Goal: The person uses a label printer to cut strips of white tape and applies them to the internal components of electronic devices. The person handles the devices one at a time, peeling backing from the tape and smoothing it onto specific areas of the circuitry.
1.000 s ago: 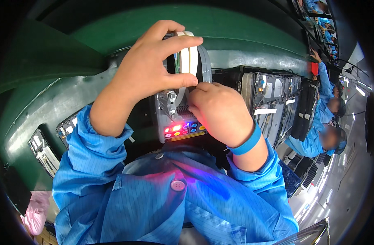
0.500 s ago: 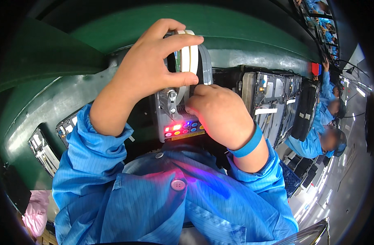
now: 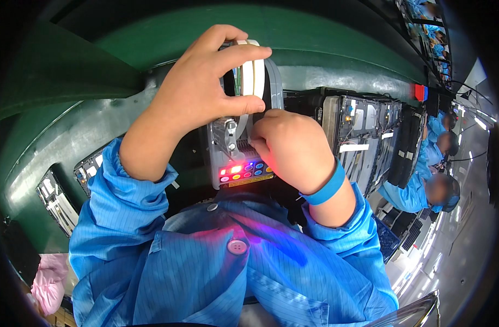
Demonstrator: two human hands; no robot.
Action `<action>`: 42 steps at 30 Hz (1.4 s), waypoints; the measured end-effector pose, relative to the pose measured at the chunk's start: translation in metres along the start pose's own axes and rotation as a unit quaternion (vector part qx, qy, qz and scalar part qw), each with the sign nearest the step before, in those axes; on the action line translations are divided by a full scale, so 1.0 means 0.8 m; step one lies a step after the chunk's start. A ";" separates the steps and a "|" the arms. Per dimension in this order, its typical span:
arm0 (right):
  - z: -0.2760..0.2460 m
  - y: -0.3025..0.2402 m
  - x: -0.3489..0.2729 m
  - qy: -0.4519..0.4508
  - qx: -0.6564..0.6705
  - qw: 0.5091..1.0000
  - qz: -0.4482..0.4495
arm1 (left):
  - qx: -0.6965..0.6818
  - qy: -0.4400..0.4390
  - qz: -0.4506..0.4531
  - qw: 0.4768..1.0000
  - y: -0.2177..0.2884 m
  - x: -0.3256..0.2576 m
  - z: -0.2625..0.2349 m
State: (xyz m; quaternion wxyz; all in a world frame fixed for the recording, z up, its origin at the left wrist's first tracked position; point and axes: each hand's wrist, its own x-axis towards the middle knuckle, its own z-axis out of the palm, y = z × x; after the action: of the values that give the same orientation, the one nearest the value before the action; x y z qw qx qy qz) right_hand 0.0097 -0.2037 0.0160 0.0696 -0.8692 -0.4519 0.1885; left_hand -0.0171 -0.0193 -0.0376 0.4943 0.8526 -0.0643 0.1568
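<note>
Going by how pale and slim that roll [image 3: 259, 79] looks, I'd guess it's light and fairly stiff while wound, nothing you need muscle for. It's up in the top of the grey dispenser [image 3: 218, 158], standing on edge, with a thin dark line between its pale bands, so I can't tell if it's one roll or two side by side.

The left hand [image 3: 198, 82] has a wide C going: thumb at the near edge, forefinger reaching across the far part, and the roll caught between. Decent hold imo. I'd stick to the rim like that and stay off the flat sides, since squeezing those could push the windings out of line.

The grey strip [image 3: 242, 128] curving down below the roll is another story. Looks like tape to me, so probably thin, floppy and quick to crease or cling to skin. I'd take it by the very end or the edges, lightly.

The right hand [image 3: 293, 144] is just beside it, fingers curled in with thumb and forefinger nearly together. Can't tell whether they've actually got anything, because the knuckles block the view. They're also right above the lit buttons [image 3: 247, 176], so I'd watch for a drooping knuckle bumping one.
</note>
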 end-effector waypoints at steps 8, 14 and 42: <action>-0.004 0.008 0.001 -0.058 -0.003 0.997 -0.042 | 0.003 0.004 0.008 1.000 -0.001 0.000 0.001; -0.009 0.008 0.000 -0.090 0.007 0.995 -0.050 | 0.004 0.000 0.005 1.000 0.000 -0.001 0.000; 0.002 -0.013 -0.014 -0.010 -0.028 1.000 0.006 | 0.003 0.020 -0.024 0.999 0.000 -0.003 0.004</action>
State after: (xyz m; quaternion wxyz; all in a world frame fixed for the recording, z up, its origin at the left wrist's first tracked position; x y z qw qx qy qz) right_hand -0.0051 -0.2068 0.0204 0.0395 -0.8718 -0.4520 0.1846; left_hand -0.0186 -0.0223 -0.0400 0.4964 0.8522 -0.0331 0.1621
